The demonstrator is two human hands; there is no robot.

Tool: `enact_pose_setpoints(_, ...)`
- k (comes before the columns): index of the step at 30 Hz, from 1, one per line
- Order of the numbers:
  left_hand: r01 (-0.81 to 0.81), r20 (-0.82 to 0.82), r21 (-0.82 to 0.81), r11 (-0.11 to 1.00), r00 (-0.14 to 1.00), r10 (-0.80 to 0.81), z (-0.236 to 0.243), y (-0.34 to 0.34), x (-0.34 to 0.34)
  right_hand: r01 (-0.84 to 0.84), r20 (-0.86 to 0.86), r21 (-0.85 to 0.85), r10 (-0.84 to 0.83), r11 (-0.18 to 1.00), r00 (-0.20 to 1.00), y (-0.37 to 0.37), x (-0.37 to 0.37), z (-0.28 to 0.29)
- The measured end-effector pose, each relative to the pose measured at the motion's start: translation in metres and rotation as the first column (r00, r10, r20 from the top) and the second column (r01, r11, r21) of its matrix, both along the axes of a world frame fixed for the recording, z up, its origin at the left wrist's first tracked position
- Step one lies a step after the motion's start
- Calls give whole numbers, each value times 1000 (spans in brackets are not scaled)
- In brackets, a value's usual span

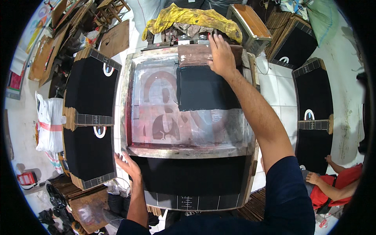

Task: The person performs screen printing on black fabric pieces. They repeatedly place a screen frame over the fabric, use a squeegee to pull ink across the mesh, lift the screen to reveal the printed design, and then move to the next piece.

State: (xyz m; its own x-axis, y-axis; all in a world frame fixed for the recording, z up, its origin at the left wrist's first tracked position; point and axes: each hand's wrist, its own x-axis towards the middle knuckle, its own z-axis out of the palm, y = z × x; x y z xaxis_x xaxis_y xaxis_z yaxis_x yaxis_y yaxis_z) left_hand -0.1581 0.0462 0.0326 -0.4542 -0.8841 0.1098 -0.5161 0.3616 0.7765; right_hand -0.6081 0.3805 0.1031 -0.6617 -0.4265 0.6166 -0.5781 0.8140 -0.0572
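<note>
My right hand [221, 55] lies over a brown squeegee-like board [192, 55] at the back of a screen-printing frame [129, 100], its fingers extended past the board's upper edge. Below that board, a dark rectangular patch [201, 88] covers part of the pale, translucent screen [156, 117], which shows reddish shapes. My left hand [129, 165] is open beside the frame's lower-left corner; whether it touches the frame I cannot tell. A black printing board [196, 176] with white ruled marks extends toward me from under the frame.
More black boards with white loops stand left [90, 152] and right [313, 94]. A yellow cloth [188, 17] covers machinery behind the frame. A wooden box [248, 21] sits at back right, white sacks [49, 137] at left. A co-worker in red [340, 180] works at lower right.
</note>
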Motion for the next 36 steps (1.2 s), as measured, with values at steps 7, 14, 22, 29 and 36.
enact_pose_setpoints(7,14,50,-209,978,999,-4,-21,17,-24,-64,432,220,-39,973,901,8,-17,12)
enact_pose_setpoints(14,23,107,-210,977,994,-1,-21,14,-22,38,228,101,-61,994,972,2,4,17)
enact_pose_setpoints(22,4,105,-173,985,994,14,-19,16,-21,36,241,180,-80,983,967,5,24,-8)
enact_pose_setpoints(29,-19,90,-150,989,995,33,-18,16,-25,39,425,198,-121,979,897,10,138,16)
enact_pose_setpoints(36,-10,79,-176,984,997,24,-22,16,-23,67,230,100,-89,993,969,-4,27,3)
